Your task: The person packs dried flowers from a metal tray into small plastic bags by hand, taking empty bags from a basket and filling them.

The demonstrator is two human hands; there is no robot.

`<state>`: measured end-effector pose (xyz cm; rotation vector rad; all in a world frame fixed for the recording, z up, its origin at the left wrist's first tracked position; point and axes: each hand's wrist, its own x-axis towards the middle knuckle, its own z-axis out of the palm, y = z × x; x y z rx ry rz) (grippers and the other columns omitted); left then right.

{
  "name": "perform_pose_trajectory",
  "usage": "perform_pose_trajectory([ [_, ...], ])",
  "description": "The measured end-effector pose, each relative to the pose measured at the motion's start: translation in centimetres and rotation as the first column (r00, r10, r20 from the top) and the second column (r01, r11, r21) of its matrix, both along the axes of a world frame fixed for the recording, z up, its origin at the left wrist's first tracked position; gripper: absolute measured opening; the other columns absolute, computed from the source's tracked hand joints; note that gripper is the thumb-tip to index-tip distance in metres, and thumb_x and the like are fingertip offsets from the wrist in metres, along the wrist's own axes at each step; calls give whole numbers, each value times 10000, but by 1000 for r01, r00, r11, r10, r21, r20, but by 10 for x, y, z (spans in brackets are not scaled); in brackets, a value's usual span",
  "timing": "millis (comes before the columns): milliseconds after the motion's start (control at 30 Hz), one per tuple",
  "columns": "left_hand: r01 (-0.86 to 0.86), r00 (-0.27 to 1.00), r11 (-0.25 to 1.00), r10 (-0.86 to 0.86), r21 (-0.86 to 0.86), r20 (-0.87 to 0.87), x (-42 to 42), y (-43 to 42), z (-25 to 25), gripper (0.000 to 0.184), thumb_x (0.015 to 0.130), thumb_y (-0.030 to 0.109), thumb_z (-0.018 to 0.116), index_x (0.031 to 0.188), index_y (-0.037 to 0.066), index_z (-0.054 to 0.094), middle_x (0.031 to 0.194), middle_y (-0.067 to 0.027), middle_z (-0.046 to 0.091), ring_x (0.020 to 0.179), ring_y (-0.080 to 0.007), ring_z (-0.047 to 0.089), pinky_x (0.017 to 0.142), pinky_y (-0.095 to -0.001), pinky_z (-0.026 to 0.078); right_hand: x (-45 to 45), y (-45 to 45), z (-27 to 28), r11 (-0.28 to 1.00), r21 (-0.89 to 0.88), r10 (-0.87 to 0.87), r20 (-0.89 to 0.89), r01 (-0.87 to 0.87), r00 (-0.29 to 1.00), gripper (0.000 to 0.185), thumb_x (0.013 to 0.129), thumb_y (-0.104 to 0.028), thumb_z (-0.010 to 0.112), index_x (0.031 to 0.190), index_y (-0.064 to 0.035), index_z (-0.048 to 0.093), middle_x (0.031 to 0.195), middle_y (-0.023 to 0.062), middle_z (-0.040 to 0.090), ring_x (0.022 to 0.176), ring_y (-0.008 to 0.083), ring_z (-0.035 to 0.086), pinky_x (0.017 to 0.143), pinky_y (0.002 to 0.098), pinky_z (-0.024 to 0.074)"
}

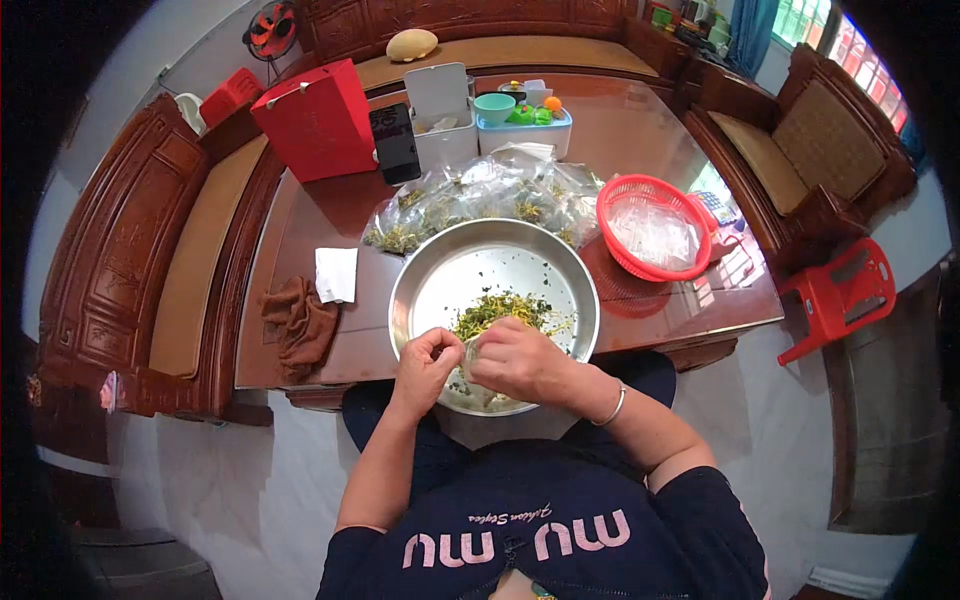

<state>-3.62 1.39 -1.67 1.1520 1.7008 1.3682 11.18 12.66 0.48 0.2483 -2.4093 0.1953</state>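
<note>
Over the near side of a wide steel basin (405,290), my left hand (428,368) is closed in a pinch at the edge of a small clear plastic bag (468,358). My right hand (520,362) is closed too, its fingers curled against the same bag. The bag is mostly hidden by my fingers, so how full it is cannot be made out. Just beyond my hands, a heap of dried green leaves and yellow strands (505,308) lies on the basin floor, with loose bits scattered around it.
Filled clear bags (480,200) lie behind the basin. A red basket (650,272) of clear plastic bags stands to the right. On the left are a brown cloth (300,325) and white paper (336,274). A red box (318,125), a phone (396,145) and containers stand farther back.
</note>
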Motion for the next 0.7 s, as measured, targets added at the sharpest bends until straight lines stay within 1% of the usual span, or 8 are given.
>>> perform_pose_trajectory([
  [133,-55,928,995,21,79,373,7,5,-7,117,843,142,535,886,39,572,754,-21,548,602,-87,483,537,-178,361,-1,6,-14,899,-387,-181,95,204,979,76,747,-123,587,699,-82,546,618,19,524,599,156,517,587,270,419],
  [200,-41,914,998,15,56,405,5,3,-13,151,858,158,517,937,34,553,792,-34,554,620,-97,499,559,-181,376,1,9,-7,678,-673,-232,185,295,955,135,762,-110,599,651,-63,537,603,16,562,490,123,480,477,247,381],
  [233,-27,899,999,9,35,438,4,0,-17,188,874,175,500,988,29,534,830,-48,560,638,-107,515,580,-185,392,1,14,-14,677,-674,-233,185,296,955,135,762,-110,599,651,-63,537,603,16,562,490,123,480,477,247,381],
  [300,1,865,1000,1,-5,502,4,-5,-22,267,904,207,466,1090,18,497,907,-74,572,674,-127,546,623,-192,423,-1,28,-36,358,-880,-147,276,311,950,85,818,-114,573,791,-33,571,753,62,627,527,115,537,516,184,424],
  [333,3,865,1000,1,-5,501,5,-6,-20,267,904,207,466,1090,18,497,907,-74,572,674,-127,546,623,-192,423,-2,29,-39,358,-881,-148,275,311,950,85,818,-114,573,791,-33,571,753,62,627,527,115,537,516,184,424],
  [400,-57,822,998,62,-27,566,10,-11,-14,277,896,177,475,1123,18,477,914,-79,568,675,-128,548,612,-193,427,-3,31,-43,39,-985,-114,164,170,980,86,835,-119,554,813,-36,561,769,74,632,557,123,556,525,177,433],
  [467,-115,770,992,123,-53,626,14,-13,-7,298,888,147,484,1155,17,457,920,-84,564,675,-129,550,600,-195,431,-5,32,-46,-286,-958,-119,45,9,992,89,851,-123,535,836,-38,552,785,86,638,586,130,575,535,171,442],
  [700,-133,955,988,107,76,278,13,-8,10,265,840,57,540,1098,8,504,878,-64,565,665,-118,544,577,-193,435,-12,23,-62,-666,-731,-127,-86,-149,988,75,856,-112,509,832,-44,531,833,101,635,666,145,595,595,207,466],
])
